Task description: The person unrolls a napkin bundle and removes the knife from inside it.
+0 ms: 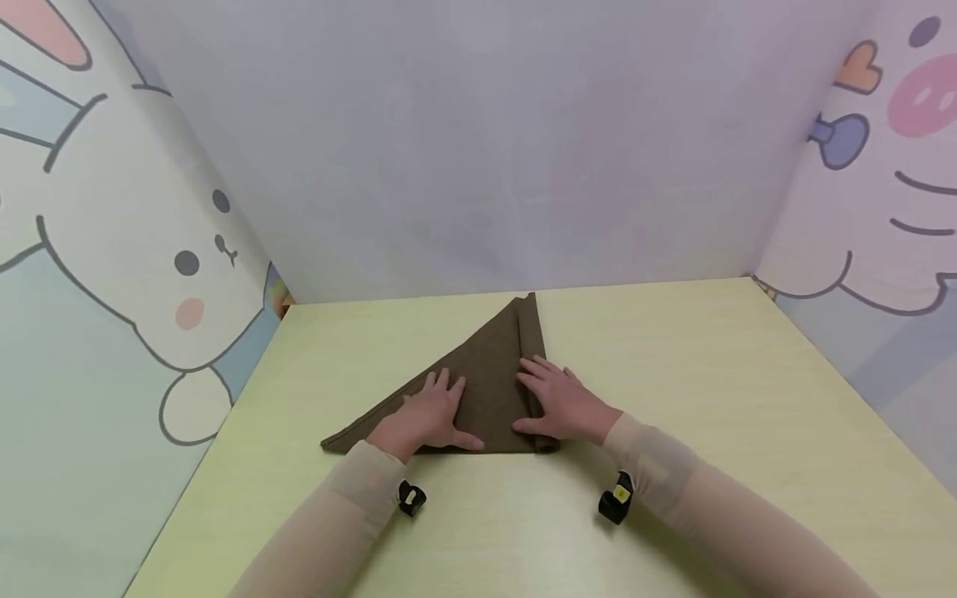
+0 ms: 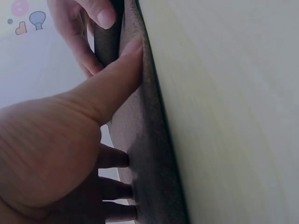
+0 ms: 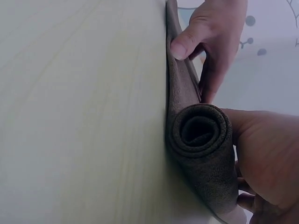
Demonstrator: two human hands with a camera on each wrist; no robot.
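Observation:
A dark brown cloth (image 1: pixel 486 374), soft like a towel, lies on the table as a triangle with its long slanted edge at the left. Its right side is wound into a narrow roll (image 3: pixel 201 135), whose spiral end faces the right wrist camera. My left hand (image 1: pixel 429 415) rests on the flat part, fingers spread, its thumb by the near edge. Over the roll lies my right hand (image 1: pixel 561 403), with fingertips and thumb reaching across to the flat cloth. The right palm is partly hidden in the right wrist view.
The pale wood-patterned table (image 1: pixel 710 374) extends around the cloth. A plain light backdrop (image 1: pixel 478 149) stands behind it, with cartoon-printed panels (image 1: pixel 134 249) at the sides. Black straps with small cameras (image 1: pixel 615 498) sit on both wrists.

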